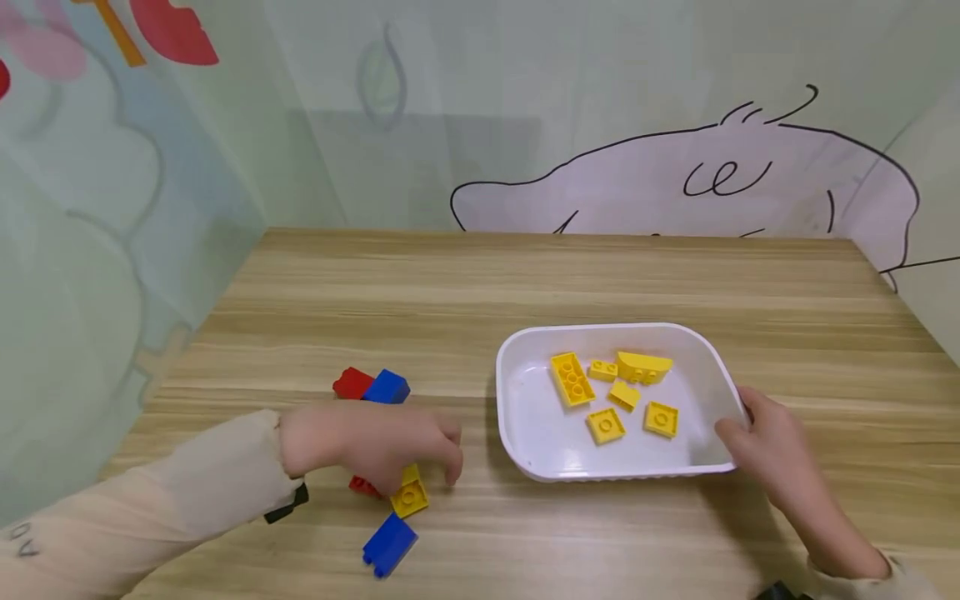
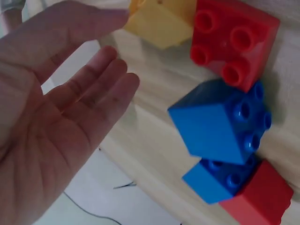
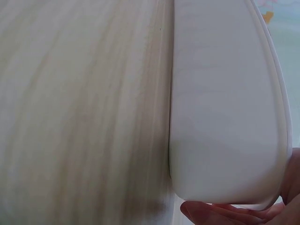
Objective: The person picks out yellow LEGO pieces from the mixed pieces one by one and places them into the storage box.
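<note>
My left hand [image 1: 405,454] hovers palm-down over loose bricks near the table's front left. In the left wrist view its palm [image 2: 56,122] is spread and a fingertip reaches a yellow brick [image 2: 159,23] without pinching it. The same yellow brick [image 1: 408,497] lies just under the fingers, with a red brick [image 1: 363,486] beside it and a blue brick [image 1: 388,543] nearer me. My right hand [image 1: 750,433] grips the near right corner of a white tray [image 1: 525,450] that holds several yellow bricks [image 1: 572,379]. Its fingers [image 3: 225,213] curl under the tray's rim [image 3: 225,117].
A red brick [image 1: 352,383] and a blue brick [image 1: 387,387] lie together behind my left hand. The wooden table [image 1: 525,275] meets a patterned wall at the back and a curtain on the left. Its left edge is close to the bricks.
</note>
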{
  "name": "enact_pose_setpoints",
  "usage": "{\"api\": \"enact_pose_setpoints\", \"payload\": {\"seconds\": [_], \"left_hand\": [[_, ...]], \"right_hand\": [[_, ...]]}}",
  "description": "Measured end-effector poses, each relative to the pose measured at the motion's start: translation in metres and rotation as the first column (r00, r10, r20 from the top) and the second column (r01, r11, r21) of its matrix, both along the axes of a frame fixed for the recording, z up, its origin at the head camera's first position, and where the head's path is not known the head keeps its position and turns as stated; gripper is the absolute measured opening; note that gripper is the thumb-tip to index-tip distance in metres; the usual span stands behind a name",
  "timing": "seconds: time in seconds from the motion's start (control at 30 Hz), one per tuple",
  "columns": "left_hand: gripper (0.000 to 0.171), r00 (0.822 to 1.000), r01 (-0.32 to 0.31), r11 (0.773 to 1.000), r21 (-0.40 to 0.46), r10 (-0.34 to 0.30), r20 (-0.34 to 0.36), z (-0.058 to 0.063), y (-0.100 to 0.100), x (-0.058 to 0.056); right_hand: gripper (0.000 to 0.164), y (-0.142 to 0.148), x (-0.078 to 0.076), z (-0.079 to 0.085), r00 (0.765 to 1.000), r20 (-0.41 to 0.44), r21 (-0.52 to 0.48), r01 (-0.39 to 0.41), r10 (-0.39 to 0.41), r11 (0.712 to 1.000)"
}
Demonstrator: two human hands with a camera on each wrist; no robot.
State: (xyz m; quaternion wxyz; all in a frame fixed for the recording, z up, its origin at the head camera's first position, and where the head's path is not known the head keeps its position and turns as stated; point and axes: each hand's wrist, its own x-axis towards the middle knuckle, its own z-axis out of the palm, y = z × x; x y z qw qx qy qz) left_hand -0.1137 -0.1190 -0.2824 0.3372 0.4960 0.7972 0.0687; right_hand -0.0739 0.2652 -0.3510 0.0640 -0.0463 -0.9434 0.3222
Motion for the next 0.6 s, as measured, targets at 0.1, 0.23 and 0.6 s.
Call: {"api": "enact_pose_setpoints", "payload": {"seconds": [0.1, 0.23, 0.6], "left_hand": [[0.05, 0.999, 0.03, 0.999, -0.011, -0.03, 0.021, -0.012, -0.002, -0.003], [0.056, 0.995, 0.103, 0.995, 0.017, -0.103, -0.004, -0.052, -0.012, -0.014], [0.047, 0.996, 0.077, 0.995, -0.056, -0.074, 0.049, -0.053, -0.007, -0.012]], "right_hand": [[0.036, 0.0, 0.001, 0.0, 1.0, 0.008, 0.005, 0.005, -0.005, 1.0], [0.036, 0.0, 0.001, 0.0, 1.0, 0.012, 0.019, 0.008, -0.008, 1.0], [0.036, 0.0, 0.0, 0.001, 1.0, 0.005, 0.016, 0.01, -0.01, 1.0]]}}
